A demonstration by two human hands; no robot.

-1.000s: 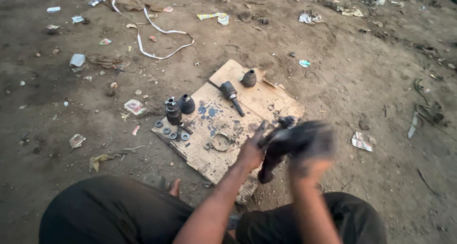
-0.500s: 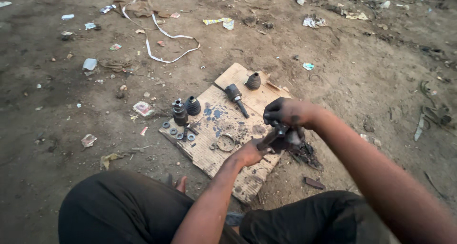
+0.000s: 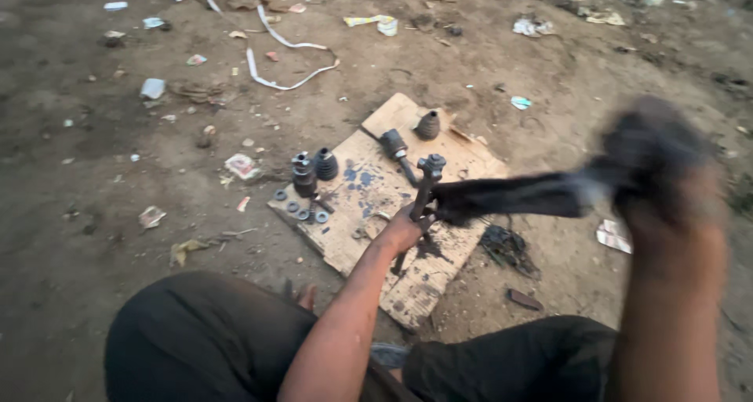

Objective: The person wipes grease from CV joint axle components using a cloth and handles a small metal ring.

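My knees in dark trousers (image 3: pixel 212 339) fill the bottom of the view, and my left forearm reaches out between them. My left hand (image 3: pixel 404 231) is curled around a dark metal rod (image 3: pixel 423 190), fingers wrapped tight about its lower part. The rod stands nearly upright, leaning slightly, with its lower end down on the wooden board (image 3: pixel 357 237) and its knobbed head just above my knuckles.

My right hand (image 3: pixel 667 174) is raised at the right, close to the camera and badly blurred. It grips the bunched end of a dark rag (image 3: pixel 518 196); I cannot tell exactly how those fingers lie, only that they are closed over the cloth. The rag stretches taut from that hand leftward to the rod, meeting it just above my left fingers.

On the bare ground just right of the board lie a dark crumpled scrap (image 3: pixel 508 247) and a small dark piece (image 3: pixel 524 298).

Farther along the board, left of the rod, sit a few flat washers (image 3: pixel 298 207), a stubby ribbed metal part (image 3: pixel 303 174) and a black rubber boot (image 3: pixel 325 165). Near the far edge lie a second shafted part (image 3: pixel 396 149) and a small cone-shaped boot (image 3: pixel 427 125).

Beyond the board, dirt ground strewn with paper litter, and a white strap (image 3: pixel 286 80) curling across it.
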